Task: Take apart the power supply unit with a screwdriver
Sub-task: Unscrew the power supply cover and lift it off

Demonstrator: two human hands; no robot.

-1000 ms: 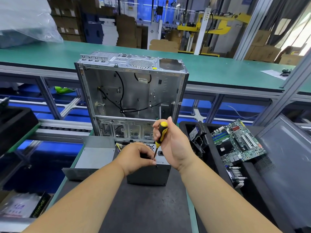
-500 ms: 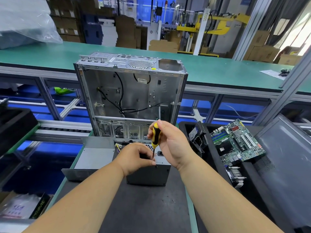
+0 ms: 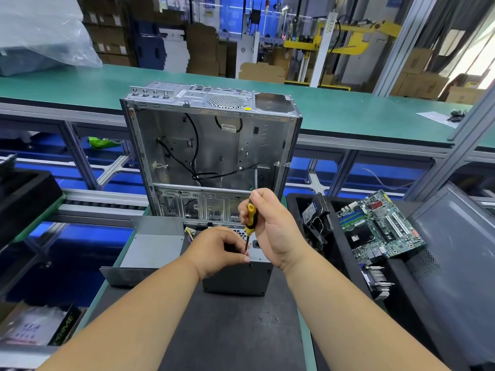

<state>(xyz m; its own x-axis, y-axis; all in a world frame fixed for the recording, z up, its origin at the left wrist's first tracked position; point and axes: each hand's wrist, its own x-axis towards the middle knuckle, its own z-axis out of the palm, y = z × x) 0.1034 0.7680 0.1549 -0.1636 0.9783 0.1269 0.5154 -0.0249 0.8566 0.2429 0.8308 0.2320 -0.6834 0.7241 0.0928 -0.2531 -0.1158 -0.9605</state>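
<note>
The power supply unit (image 3: 235, 277), a dark grey metal box, stands on the black mat in front of me. My left hand (image 3: 218, 250) rests on its top, and its fingertips pinch around the screwdriver's tip. My right hand (image 3: 270, 226) grips the yellow-and-black screwdriver (image 3: 250, 218), held nearly upright with its shaft pointing down onto the unit's top edge. Coloured wires (image 3: 188, 232) stick out at the unit's far left.
An empty silver computer case (image 3: 211, 151) stands open just behind the unit. A grey metal panel (image 3: 150, 250) lies to the left. A black bin on the right holds a green motherboard (image 3: 380, 226) and other parts. A green conveyor bench (image 3: 348, 116) runs behind.
My right hand has shifted its hold on the screwdriver handle, turning it, and the handle now stands more upright. My left hand stays on the unit.
</note>
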